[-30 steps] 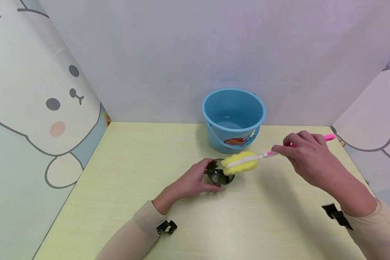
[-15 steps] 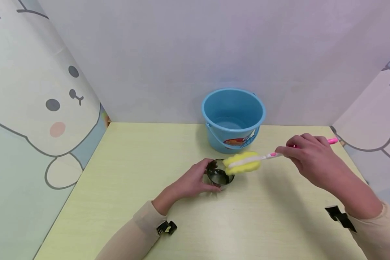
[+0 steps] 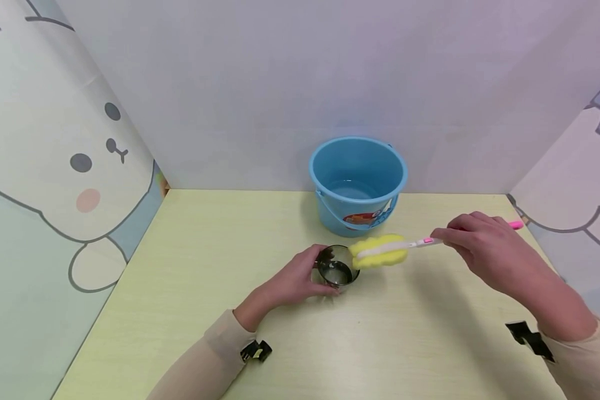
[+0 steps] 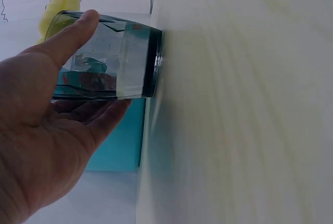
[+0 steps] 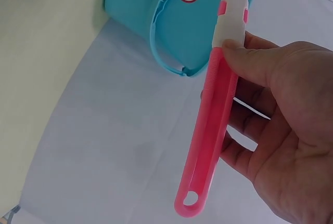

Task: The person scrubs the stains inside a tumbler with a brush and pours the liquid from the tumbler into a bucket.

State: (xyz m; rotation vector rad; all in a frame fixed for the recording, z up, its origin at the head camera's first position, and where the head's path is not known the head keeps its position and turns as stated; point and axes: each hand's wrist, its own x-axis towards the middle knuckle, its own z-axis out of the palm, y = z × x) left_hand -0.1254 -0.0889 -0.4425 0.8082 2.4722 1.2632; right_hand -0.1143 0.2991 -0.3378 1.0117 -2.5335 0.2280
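Note:
My left hand [image 3: 300,278] holds a dark tinted glass cup [image 4: 112,60] upright on the table, thumb on one side and fingers on the other. Some liquid shows in its bottom in the head view. In my right hand [image 3: 490,253] is a sponge bottle brush, gripped by its pink handle [image 5: 208,125] with the thumb near the white collar [image 5: 231,18]. Its yellow sponge head [image 3: 380,251] is held level above the table, the tip overlapping the cup's right rim in the head view.
Behind the cup stands a blue bucket [image 3: 325,208] with its handle lowered at the front and a little water inside. The pale wooden table [image 3: 220,239] meets a plain wall [image 3: 230,111] at the back and cartoon-printed panels [image 3: 35,139] at the sides.
My right hand has moved slightly right and down, drawing the brush's sponge head from over the cup's opening to its right rim. My left hand and the cup stay in place.

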